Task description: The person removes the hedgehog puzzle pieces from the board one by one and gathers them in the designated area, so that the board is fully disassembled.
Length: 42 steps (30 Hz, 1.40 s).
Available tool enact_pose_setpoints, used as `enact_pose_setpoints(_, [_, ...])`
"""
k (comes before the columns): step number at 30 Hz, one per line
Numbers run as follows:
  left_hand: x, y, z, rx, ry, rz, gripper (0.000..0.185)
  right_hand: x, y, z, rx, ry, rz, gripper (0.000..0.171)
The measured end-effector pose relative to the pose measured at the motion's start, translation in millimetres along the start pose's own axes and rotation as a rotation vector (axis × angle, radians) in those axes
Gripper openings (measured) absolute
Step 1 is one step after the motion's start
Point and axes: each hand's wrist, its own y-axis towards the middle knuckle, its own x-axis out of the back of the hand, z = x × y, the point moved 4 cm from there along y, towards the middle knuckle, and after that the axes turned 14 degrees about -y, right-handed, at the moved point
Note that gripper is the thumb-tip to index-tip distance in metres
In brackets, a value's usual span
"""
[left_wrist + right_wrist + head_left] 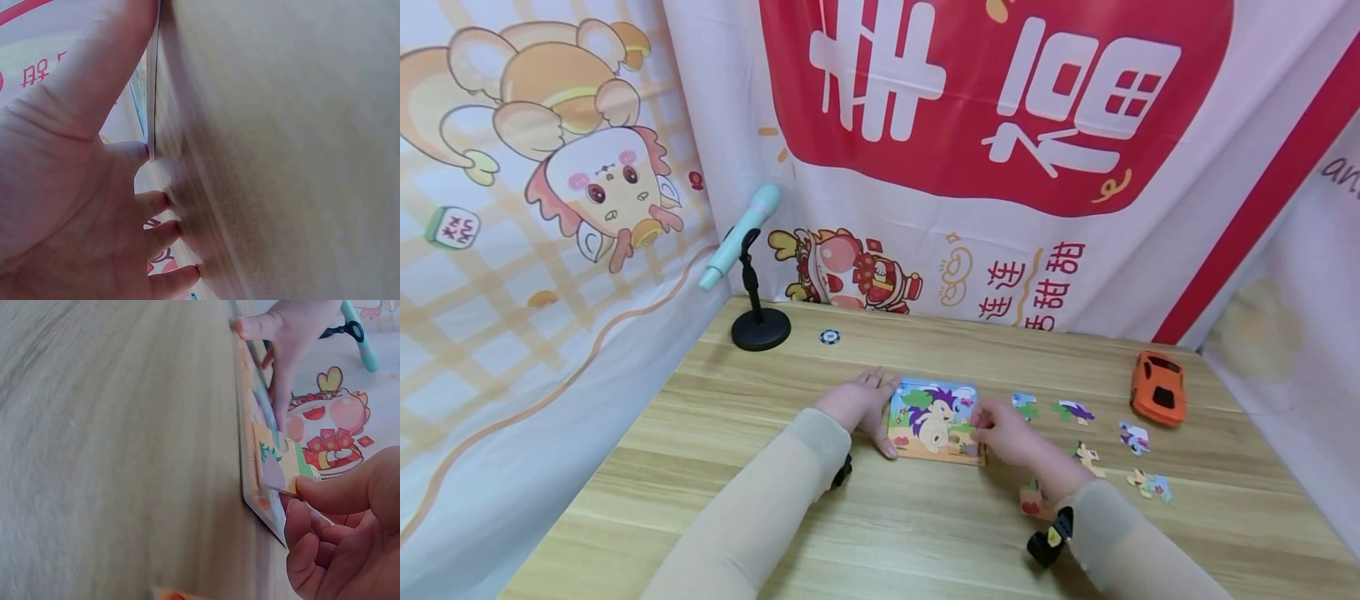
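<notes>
A shallow puzzle board (925, 450) with a purple-spined hedgehog picture lies flat on the wooden table. My left hand (867, 410) rests at its left side, fingers spread, with thumb and index finger against the board's edge in the left wrist view. My right hand (1009, 432) is at the board's right side. Between thumb and fingers it pinches a puzzle piece (273, 464), cream with a purple and green plant shape and a green strip. The piece is tilted and overlaps the board's lower right corner in the right wrist view.
Loose puzzle pieces lie right of the board, among them a purple one (1077, 410), a blue-and-cream one (1150, 485) and one with a red shape (1032, 500) near the right wrist. An orange toy car (1158, 387), a poker chip (830, 337) and a mint microphone (741, 237) on a black stand (761, 329) stand farther back.
</notes>
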Motion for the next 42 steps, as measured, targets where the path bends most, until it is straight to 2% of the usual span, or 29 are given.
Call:
enact_pose_setpoints(4, [-0.5,0.3,-0.1,0.000,-0.002,-0.007,0.148,12,-7,-6,0.018,0.091,0.013,0.008])
enact_pose_setpoints(8, [-3.5,7.4,3.6,0.005,-0.008,-0.011,0.150,34,-22,-12,0.057,0.081,-0.010,0.004])
enact_pose_setpoints(11, [-2.5,5.5,2.7,0.000,-0.016,-0.006,0.150,56,-37,-22,0.067,0.051,-0.026,0.001])
enact_pose_setpoints(16, [3.6,-9.5,-4.9,-0.012,-0.051,-0.006,0.144,94,-70,-51,0.032,0.004,-0.048,0.004])
enact_pose_setpoints(20, [1.7,-2.4,-0.5,-0.012,-0.057,-0.018,0.144,120,-101,-76,-0.012,-0.016,-0.059,0.009])
enact_pose_setpoints(24, [3.8,-3.0,-1.3,-0.006,-0.064,-0.020,0.145,135,-129,-99,-0.025,-0.026,-0.028,0.010])
enact_pose_setpoints(27, [5.1,-5.3,-2.5,-0.005,-0.069,-0.013,0.145,140,-144,-117,-0.026,-0.047,-0.004,0.009])
enact_pose_setpoints(32, [-0.2,7.1,4.6,-0.001,-0.060,-0.016,0.148,136,-162,-148,-0.102,-0.021,0.079,0.010])
enact_pose_setpoints(35, [1.3,1.0,2.5,-0.005,-0.062,-0.021,0.147,127,-168,-166,-0.153,-0.004,0.115,0.010])
enact_pose_setpoints(39, [6.7,-13.9,-4.7,-0.013,-0.074,-0.025,0.143,116,-171,-181,-0.177,-0.007,0.111,0.007])
enact_pose_setpoints(42, [5.1,-10.5,-3.9,-0.022,-0.069,-0.021,0.144,111,-170,-186,-0.198,-0.021,0.103,0.005])
